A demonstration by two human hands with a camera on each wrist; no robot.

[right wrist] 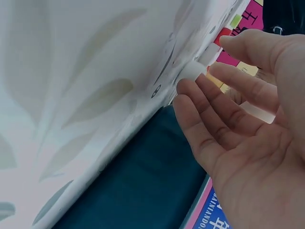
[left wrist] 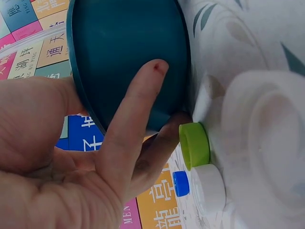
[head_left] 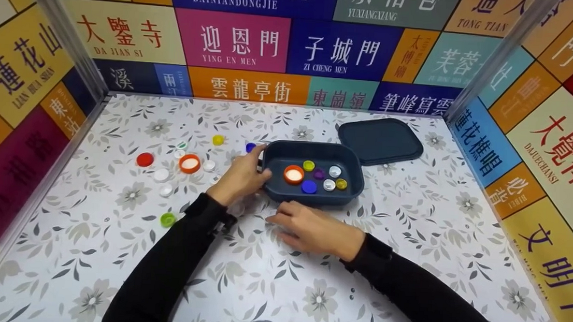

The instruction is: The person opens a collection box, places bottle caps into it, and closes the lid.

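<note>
A dark blue-grey plastic box [head_left: 314,199] stands on the table with several bottle caps inside, among them an orange-rimmed one [head_left: 293,175] and a blue one [head_left: 309,186]. My left hand [head_left: 241,178] grips the box's left end, thumb over the rim. In the left wrist view its fingers lie along the outer wall [left wrist: 128,43]. Just in front of the box's near side is my right hand [head_left: 315,229], fingers loosely bent and holding nothing. Its fingertips overlap a white cap [right wrist: 193,70] in the right wrist view.
Loose caps lie left of the box: red [head_left: 145,159], orange-rimmed [head_left: 189,163], green [head_left: 168,219], yellow [head_left: 218,139], blue [head_left: 251,148] and several white ones. The dark lid [head_left: 381,141] lies behind the box at right. Printed panels [head_left: 231,40] wall in the table's back and sides.
</note>
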